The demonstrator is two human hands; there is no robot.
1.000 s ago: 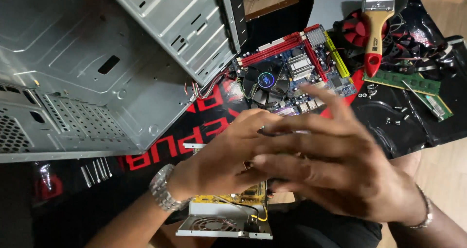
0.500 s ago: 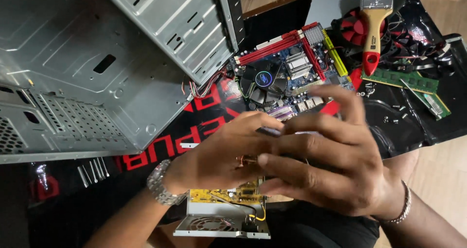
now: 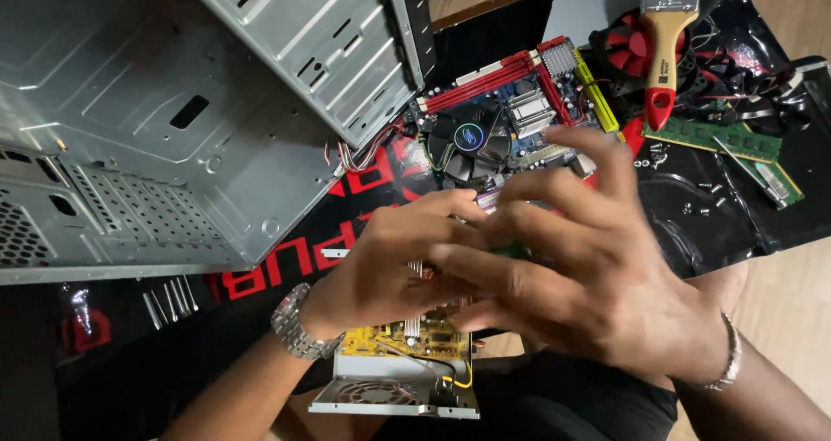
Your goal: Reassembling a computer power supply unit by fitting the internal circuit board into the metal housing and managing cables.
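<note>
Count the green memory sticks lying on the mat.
2. One green memory stick lies right of the paintbrush handle's red tip; the second memory stick lies angled just right of it. Others may be hidden under the hands.

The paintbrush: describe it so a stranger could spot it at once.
Start at the big grey metal computer case filling the upper left, then move right past the motherboard to the top right of the black mat. The paintbrush lies there over a red fan. Its pale wooden handle with a red tip sets it apart from the green memory sticks beside it.
</note>
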